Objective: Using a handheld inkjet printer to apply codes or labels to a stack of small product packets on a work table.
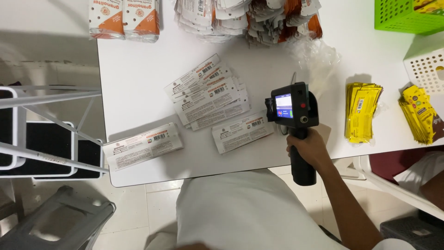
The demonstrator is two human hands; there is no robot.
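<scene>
My right hand [311, 149] grips the handle of a black handheld printer gun [293, 107] with a small lit screen on top. Its head hangs just right of a flat white wrapper [242, 132] lying on the white table [138, 74]. A fanned row of several more white wrappers [209, 92] lies to the upper left of it. One single white wrapper [142, 146] sits apart near the table's front left corner. My left hand is out of view.
Piles of flat white-and-orange packages [245, 16] and two orange-white packs [124, 18] lie along the far edge. Yellow wrapper stacks [362, 112] [418, 114] sit right, beside a green basket [402, 16] and white basket [428, 69]. A step ladder [46, 134] stands left.
</scene>
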